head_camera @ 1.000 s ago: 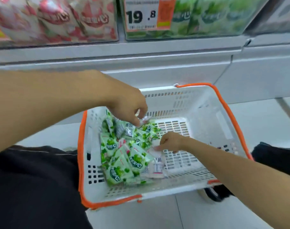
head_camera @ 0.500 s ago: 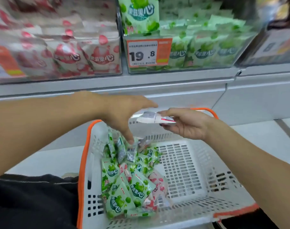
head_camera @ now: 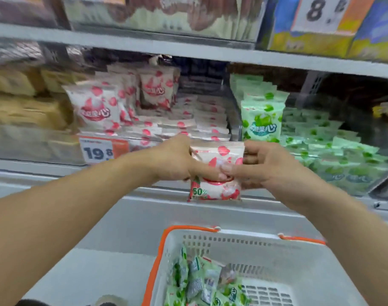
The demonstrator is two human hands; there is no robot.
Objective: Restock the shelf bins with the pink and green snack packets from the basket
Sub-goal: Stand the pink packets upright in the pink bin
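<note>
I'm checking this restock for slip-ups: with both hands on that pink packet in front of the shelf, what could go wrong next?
1. The pink packet is held right in front of the divider between the pink bin and the green bin, so it could land on the wrong side.
2. The left hand and right hand pinch it at mid-height, and a loose handover might drop it.
3. The pink bin looks well stocked, so a carelessly placed packet may slide off.

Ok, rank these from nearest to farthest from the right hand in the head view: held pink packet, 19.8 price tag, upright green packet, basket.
1. Pink packet, gripped by the right hand and the left hand.
2. Upright green packet, just above, in the right bin.
3. Basket, below.
4. 19.8 price tag, far left.
</note>
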